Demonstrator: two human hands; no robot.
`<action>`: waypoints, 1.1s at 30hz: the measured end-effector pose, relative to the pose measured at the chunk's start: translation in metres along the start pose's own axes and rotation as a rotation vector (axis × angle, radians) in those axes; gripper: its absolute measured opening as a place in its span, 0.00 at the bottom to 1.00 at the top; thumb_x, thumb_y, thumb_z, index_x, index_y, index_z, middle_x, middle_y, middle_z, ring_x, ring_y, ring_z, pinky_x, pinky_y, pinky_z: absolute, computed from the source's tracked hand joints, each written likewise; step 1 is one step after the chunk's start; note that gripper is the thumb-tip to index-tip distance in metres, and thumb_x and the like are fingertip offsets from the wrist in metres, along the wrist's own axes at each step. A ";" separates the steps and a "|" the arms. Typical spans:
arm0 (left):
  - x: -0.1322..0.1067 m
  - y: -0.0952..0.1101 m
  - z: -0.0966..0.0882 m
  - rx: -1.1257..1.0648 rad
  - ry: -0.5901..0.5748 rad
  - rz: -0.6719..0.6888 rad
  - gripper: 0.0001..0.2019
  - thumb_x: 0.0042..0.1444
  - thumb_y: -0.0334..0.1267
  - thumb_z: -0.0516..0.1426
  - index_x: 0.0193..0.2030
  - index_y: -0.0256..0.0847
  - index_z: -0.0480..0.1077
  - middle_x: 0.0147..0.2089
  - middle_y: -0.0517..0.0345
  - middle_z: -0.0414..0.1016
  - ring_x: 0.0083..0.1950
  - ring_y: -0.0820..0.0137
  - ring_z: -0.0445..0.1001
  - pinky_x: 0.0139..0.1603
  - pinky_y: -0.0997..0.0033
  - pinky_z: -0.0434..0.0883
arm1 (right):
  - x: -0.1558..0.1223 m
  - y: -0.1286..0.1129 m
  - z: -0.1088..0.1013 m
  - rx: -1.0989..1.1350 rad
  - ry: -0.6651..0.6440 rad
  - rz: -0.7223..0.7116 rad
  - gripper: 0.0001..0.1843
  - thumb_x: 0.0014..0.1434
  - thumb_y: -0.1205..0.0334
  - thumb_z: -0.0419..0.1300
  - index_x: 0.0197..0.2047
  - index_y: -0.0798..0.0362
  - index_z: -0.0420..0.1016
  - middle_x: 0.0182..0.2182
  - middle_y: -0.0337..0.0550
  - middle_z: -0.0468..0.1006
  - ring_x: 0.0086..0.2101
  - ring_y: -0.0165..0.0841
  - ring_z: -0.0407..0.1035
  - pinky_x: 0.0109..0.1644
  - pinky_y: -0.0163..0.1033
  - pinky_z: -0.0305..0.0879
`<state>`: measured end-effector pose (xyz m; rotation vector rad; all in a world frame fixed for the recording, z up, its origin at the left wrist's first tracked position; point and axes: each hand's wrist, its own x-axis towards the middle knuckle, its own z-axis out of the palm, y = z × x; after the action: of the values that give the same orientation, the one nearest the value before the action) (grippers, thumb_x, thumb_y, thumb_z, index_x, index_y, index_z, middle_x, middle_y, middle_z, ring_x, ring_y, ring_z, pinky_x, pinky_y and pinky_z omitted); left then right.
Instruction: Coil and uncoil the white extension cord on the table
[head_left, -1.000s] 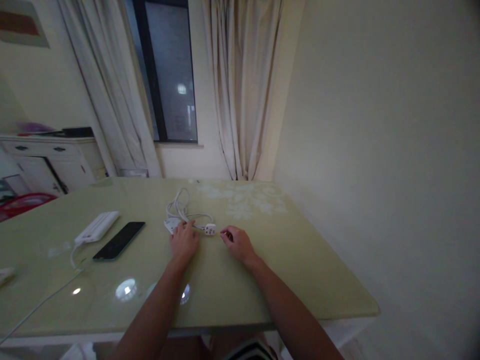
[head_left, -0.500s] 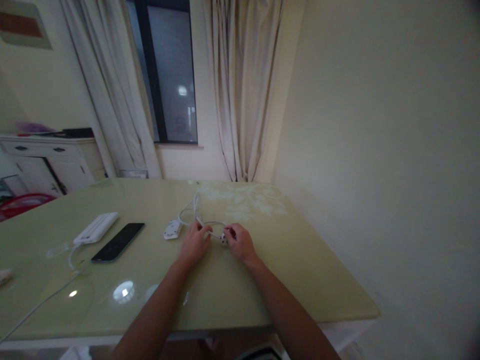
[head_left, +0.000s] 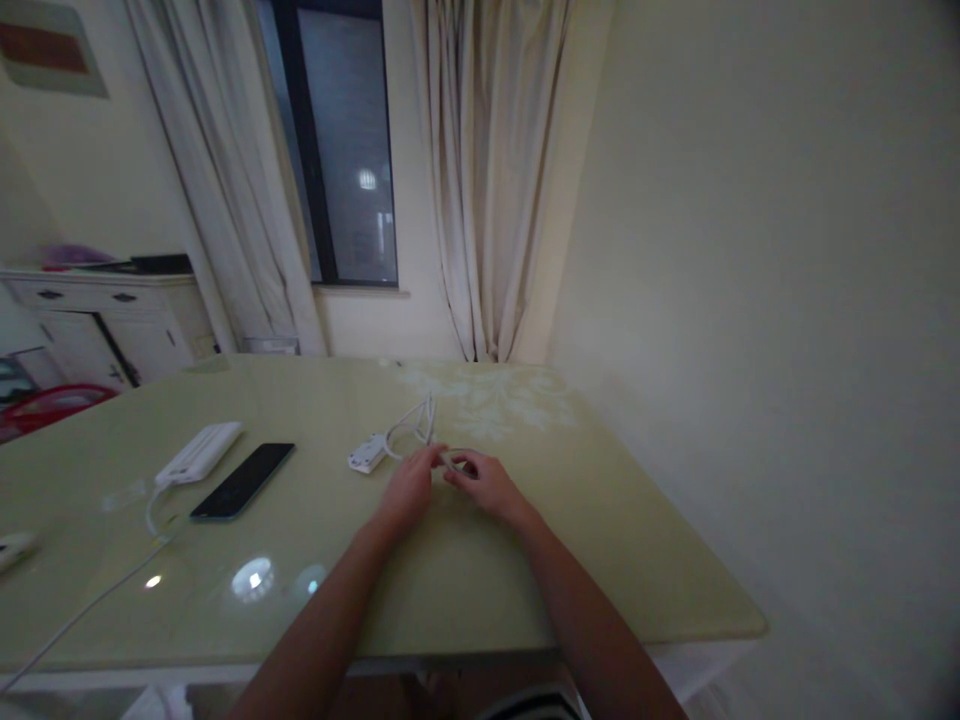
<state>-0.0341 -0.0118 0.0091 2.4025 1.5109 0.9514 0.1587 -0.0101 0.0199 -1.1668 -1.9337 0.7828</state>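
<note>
A white power strip lies on the table just beyond my left hand. Its white cord stands up in loose loops behind my fingers. My left hand is closed on the cord, thumb and fingertips pinching it. Close beside it on the right, my right hand curls its fingers around a bent stretch of the same cord. The plug end is hidden by my right hand's fingers.
On the left lie a black phone and a white power bank with a cable trailing to the front edge. Both rest on the glossy green tabletop. A wall runs along the right side, with curtains behind.
Both hands have drawn closer together, the left moving right. The cord loops and the power strip have shifted right, and the plug that showed at my right fingers is now hidden.
</note>
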 end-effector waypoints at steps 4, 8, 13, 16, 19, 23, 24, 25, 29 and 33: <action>-0.002 -0.013 -0.015 0.251 0.309 -0.364 0.20 0.65 0.31 0.47 0.61 0.37 0.68 0.55 0.42 0.76 0.59 0.55 0.72 0.61 0.53 0.66 | 0.004 0.010 -0.004 0.158 -0.088 0.018 0.14 0.60 0.53 0.65 0.44 0.53 0.83 0.27 0.36 0.77 0.28 0.29 0.67 0.32 0.32 0.60; -0.012 -0.033 -0.026 0.453 0.283 -0.617 0.25 0.65 0.42 0.50 0.66 0.35 0.66 0.62 0.34 0.71 0.63 0.44 0.67 0.60 0.44 0.63 | 0.011 0.014 -0.009 0.319 -0.038 0.077 0.14 0.60 0.51 0.61 0.35 0.55 0.79 0.25 0.37 0.75 0.25 0.28 0.65 0.30 0.32 0.58; -0.012 -0.042 -0.026 0.409 0.127 -0.627 0.27 0.65 0.47 0.50 0.67 0.35 0.65 0.61 0.32 0.71 0.62 0.44 0.69 0.59 0.41 0.64 | 0.020 0.017 -0.019 0.474 0.284 0.153 0.21 0.58 0.44 0.60 0.27 0.54 0.74 0.22 0.39 0.72 0.24 0.28 0.62 0.28 0.33 0.56; -0.006 -0.043 -0.024 0.328 0.182 -0.562 0.28 0.65 0.51 0.50 0.64 0.36 0.68 0.61 0.34 0.72 0.63 0.45 0.68 0.61 0.41 0.64 | 0.020 0.018 -0.025 0.621 0.446 0.251 0.22 0.53 0.42 0.62 0.33 0.54 0.77 0.23 0.39 0.73 0.23 0.28 0.61 0.26 0.33 0.54; 0.001 -0.050 -0.023 0.085 0.285 -0.528 0.28 0.61 0.54 0.53 0.58 0.34 0.73 0.54 0.36 0.77 0.57 0.49 0.73 0.59 0.50 0.68 | 0.018 0.016 -0.029 0.798 0.534 0.353 0.24 0.47 0.42 0.66 0.37 0.55 0.79 0.22 0.36 0.73 0.21 0.27 0.60 0.23 0.33 0.51; 0.007 -0.062 -0.022 -0.391 0.478 -0.557 0.28 0.55 0.57 0.58 0.53 0.35 0.75 0.45 0.45 0.79 0.45 0.58 0.76 0.49 0.60 0.72 | 0.014 0.010 -0.031 0.905 0.582 0.383 0.21 0.44 0.45 0.68 0.33 0.55 0.79 0.18 0.31 0.67 0.18 0.24 0.55 0.21 0.32 0.47; 0.008 -0.064 -0.022 -0.506 0.538 -0.569 0.27 0.54 0.56 0.60 0.52 0.36 0.75 0.44 0.48 0.78 0.43 0.60 0.75 0.49 0.61 0.71 | 0.013 0.008 -0.031 0.901 0.583 0.372 0.21 0.44 0.46 0.69 0.33 0.55 0.78 0.17 0.30 0.66 0.18 0.24 0.53 0.20 0.33 0.45; 0.009 -0.065 -0.022 -0.619 0.603 -0.580 0.26 0.53 0.56 0.61 0.52 0.38 0.75 0.42 0.52 0.77 0.43 0.63 0.74 0.48 0.63 0.71 | 0.012 0.006 -0.032 0.890 0.574 0.356 0.20 0.44 0.46 0.69 0.32 0.54 0.78 0.17 0.29 0.64 0.17 0.23 0.51 0.20 0.33 0.43; 0.011 -0.073 -0.023 -1.072 0.837 -0.650 0.18 0.51 0.49 0.65 0.45 0.42 0.73 0.40 0.60 0.73 0.42 0.72 0.72 0.50 0.70 0.69 | 0.009 -0.001 -0.038 0.822 0.488 0.262 0.20 0.47 0.44 0.69 0.29 0.54 0.77 0.16 0.29 0.62 0.16 0.23 0.48 0.20 0.34 0.40; 0.012 -0.079 -0.028 -1.288 0.882 -0.713 0.12 0.53 0.46 0.65 0.38 0.42 0.71 0.38 0.61 0.72 0.39 0.74 0.72 0.45 0.73 0.69 | 0.009 -0.003 -0.040 0.779 0.474 0.181 0.22 0.50 0.42 0.68 0.31 0.54 0.79 0.17 0.31 0.63 0.18 0.23 0.49 0.21 0.34 0.40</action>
<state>-0.1064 0.0311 0.0019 0.5038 1.0839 1.9694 0.1875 0.0016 0.0464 -0.9193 -0.9902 1.1005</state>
